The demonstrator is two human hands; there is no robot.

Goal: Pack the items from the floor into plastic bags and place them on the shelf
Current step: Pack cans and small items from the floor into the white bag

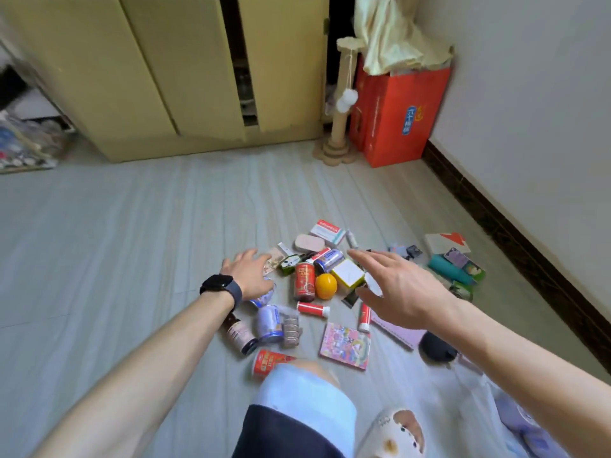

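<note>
A pile of small goods lies on the grey floor [132,233]: an upright red can [304,281], an orange ball [326,286], a white-and-yellow box [347,273], blue cans [269,324], a brown bottle [239,332], a pink booklet [345,346] and several boxes. My left hand [250,271], with a black watch at the wrist, hovers open over the pile's left side. My right hand [401,289] stretches open above the pile's right side, holding nothing. A clear plastic bag [515,421] lies at the lower right by my arm.
Yellow cabinet doors [165,71] stand at the back. A cat scratching post [342,117] and a red carton [396,114] fill the back right corner. The white wall [529,110] with dark skirting runs along the right. My knee [307,378] and slippered foot are below the pile.
</note>
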